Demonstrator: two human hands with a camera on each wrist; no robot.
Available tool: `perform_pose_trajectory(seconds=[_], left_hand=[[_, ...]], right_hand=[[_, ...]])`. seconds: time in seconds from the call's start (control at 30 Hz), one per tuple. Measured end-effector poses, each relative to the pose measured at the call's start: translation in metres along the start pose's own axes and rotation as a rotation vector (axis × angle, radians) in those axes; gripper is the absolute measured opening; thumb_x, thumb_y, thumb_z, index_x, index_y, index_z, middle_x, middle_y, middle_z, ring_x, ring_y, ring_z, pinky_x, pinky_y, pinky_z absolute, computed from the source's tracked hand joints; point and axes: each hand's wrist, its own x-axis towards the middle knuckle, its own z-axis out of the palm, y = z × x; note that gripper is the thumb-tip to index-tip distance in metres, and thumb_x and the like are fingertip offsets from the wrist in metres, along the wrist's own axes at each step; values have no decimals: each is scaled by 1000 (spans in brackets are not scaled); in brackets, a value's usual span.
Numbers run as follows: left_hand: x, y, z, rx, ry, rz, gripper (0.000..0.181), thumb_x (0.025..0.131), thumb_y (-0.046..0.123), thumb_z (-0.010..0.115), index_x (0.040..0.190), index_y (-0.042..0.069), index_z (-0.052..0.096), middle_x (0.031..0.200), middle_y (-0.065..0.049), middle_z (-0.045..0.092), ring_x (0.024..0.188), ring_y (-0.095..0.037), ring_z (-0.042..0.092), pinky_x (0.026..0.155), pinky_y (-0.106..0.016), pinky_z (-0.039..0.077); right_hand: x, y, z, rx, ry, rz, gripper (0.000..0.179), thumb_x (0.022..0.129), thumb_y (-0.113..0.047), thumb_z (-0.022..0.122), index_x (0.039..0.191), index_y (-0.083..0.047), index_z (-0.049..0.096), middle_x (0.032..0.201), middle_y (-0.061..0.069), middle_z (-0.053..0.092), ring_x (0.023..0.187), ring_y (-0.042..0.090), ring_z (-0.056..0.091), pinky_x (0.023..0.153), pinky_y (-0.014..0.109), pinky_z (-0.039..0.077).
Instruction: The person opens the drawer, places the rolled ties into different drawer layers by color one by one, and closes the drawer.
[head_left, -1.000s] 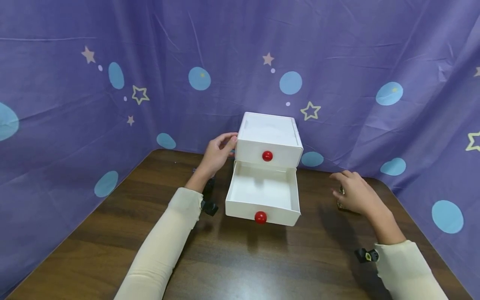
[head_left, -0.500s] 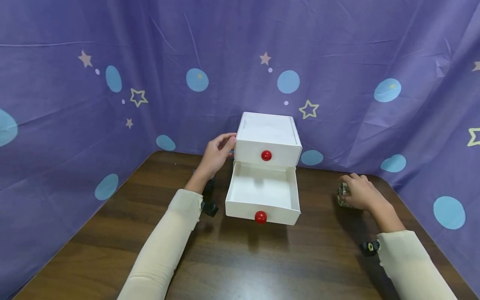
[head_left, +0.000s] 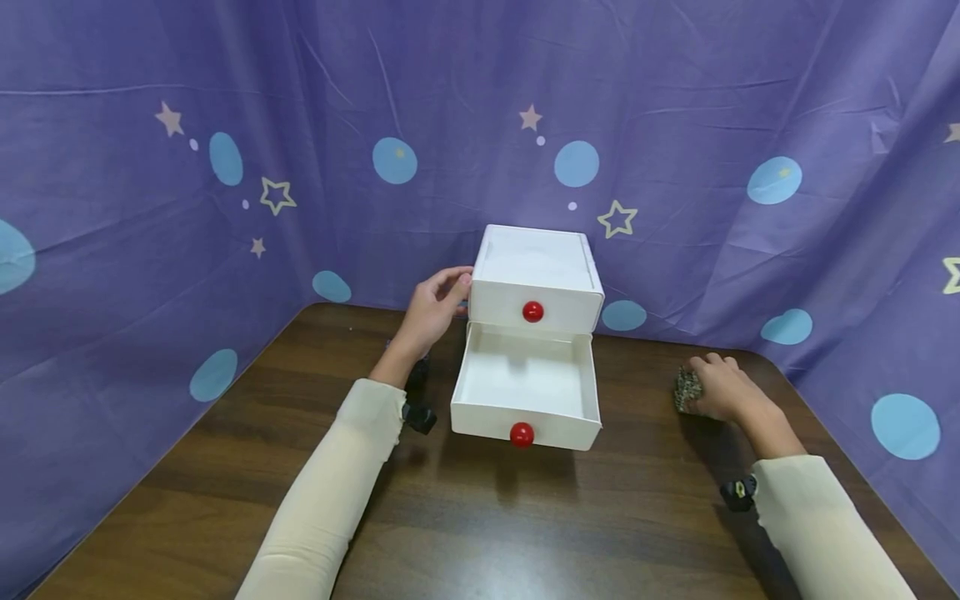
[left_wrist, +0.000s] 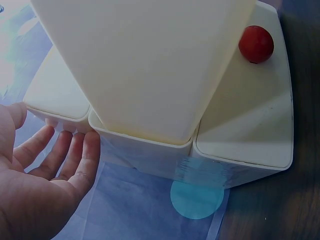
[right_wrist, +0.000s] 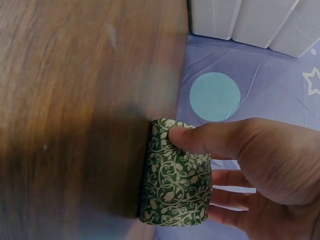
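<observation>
A white drawer cabinet (head_left: 538,254) stands at the back of the table. Its middle drawer (head_left: 525,375) is pulled out, with a red knob on the front and nothing visible inside. My left hand (head_left: 431,310) touches the side of the top section; in the left wrist view its fingers (left_wrist: 60,155) lie lightly bent against that side. Off to the right, my right hand (head_left: 723,390) grips a small green thing with a cream vine pattern (right_wrist: 177,175), rounded at the edges, perhaps a case. The thumb presses its near face, and the other fingers are partly hidden behind it.
The dark wooden table (head_left: 450,525) ends at a purple curtain (head_left: 465,100) with stars and blue spots, behind and at both sides. The cabinet's lowest drawer (left_wrist: 245,110), with a red knob, sits below the pulled-out one.
My right hand has come down on the green patterned thing and closed its fingers round it. The left hand and the cabinet keep their places.
</observation>
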Motion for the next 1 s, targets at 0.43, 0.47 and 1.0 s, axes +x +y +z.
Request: perform_pose_trajectory(seconds=[0.43, 0.47, 1.0], left_hand=[[0, -1, 0, 15, 5, 5, 45, 106, 34, 59, 140, 4, 60, 128, -17, 65, 113, -30, 65, 92, -49, 58], [0, 0, 0, 14, 5, 4, 45, 106, 34, 59, 140, 4, 60, 128, -17, 65, 113, -30, 65, 92, -49, 57], [1, 0, 0, 5, -2, -9, 42, 108, 25, 56, 142, 0, 58, 130, -23, 62, 112, -32, 63, 95, -55, 55]], right_hand=[[0, 12, 6, 23, -16, -50, 75, 57, -4, 93, 125, 4, 64, 118, 31, 58, 108, 55, 53, 88, 66, 49], [0, 13, 6, 21, -14, -56, 75, 56, -3, 93, 125, 4, 63, 118, 31, 58, 108, 55, 52, 88, 66, 49], [7, 27, 15, -25, 8, -85, 67, 63, 6, 83, 126, 10, 59, 119, 33, 60, 109, 55, 54, 91, 65, 47]])
